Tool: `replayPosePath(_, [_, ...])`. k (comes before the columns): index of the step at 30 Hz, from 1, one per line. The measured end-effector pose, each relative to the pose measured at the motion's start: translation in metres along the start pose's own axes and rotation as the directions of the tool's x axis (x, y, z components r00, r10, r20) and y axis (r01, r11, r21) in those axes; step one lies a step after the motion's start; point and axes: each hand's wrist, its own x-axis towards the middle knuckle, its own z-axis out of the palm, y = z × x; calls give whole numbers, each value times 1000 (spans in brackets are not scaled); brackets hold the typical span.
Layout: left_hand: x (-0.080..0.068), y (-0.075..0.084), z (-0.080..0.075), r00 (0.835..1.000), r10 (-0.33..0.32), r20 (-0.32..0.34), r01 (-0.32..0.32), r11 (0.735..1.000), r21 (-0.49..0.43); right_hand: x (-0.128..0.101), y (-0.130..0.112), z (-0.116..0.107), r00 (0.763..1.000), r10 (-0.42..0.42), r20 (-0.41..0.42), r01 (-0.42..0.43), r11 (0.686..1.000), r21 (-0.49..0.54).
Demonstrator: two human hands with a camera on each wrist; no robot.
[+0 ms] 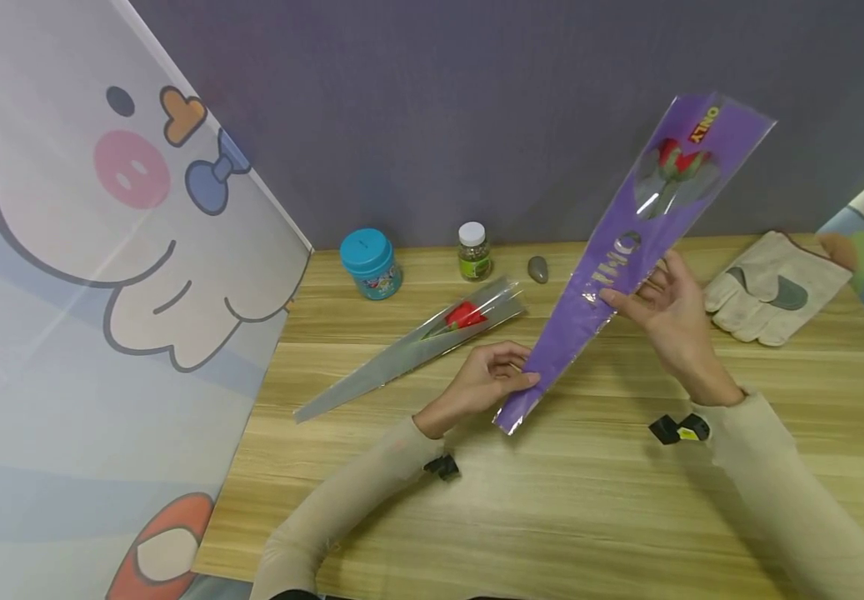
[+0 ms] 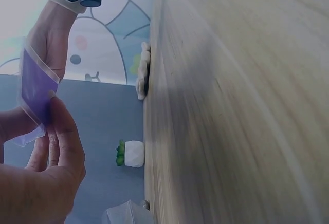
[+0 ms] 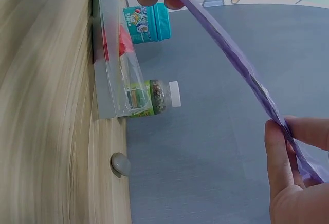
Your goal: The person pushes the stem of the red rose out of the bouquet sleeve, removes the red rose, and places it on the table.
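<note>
A long tapered purple wrapping sleeve (image 1: 574, 308) with a red rose (image 1: 677, 158) in its wide end is held slanting above the table. My left hand (image 1: 482, 379) pinches the narrow lower end between thumb and fingers. Midway up the right edge, my right hand (image 1: 673, 312) grips it, thumb in front and fingers behind. Seen from the right wrist, the purple sleeve (image 3: 231, 54) appears nearly edge-on. A second rose (image 1: 466, 315), in a clear and grey sleeve (image 1: 372, 375), lies on the table just left of my left hand.
At the back of the wooden table (image 1: 551, 517) stand a blue lidded tub (image 1: 370, 262) and a small white-capped jar (image 1: 473, 250); a grey stone (image 1: 538, 269) lies beside them. White-and-grey gloves (image 1: 776, 287) lie at right. The left wrist view shows a succulent in a white pot (image 2: 134, 154).
</note>
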Motion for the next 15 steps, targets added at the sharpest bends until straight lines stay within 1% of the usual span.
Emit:
replayPosePath(3, [0, 0, 2, 1000, 10, 7, -10, 1000, 0, -1, 1, 1, 1000, -12, -14, 11, 999, -42])
replayPosePath(6, [1, -2, 3, 1000, 13, 28, -13, 1000, -5, -2, 3, 1, 1000, -14, -26, 12, 997, -71])
replayPosePath(11, [0, -4, 4, 998, 2, 60, 0, 999, -33, -3, 8, -1, 1000, 4, -23, -6, 997, -71])
replayPosePath(15, [0, -4, 4, 998, 4, 66, -1, 999, -43, -5, 11, -2, 1000, 13, -19, -14, 998, -61])
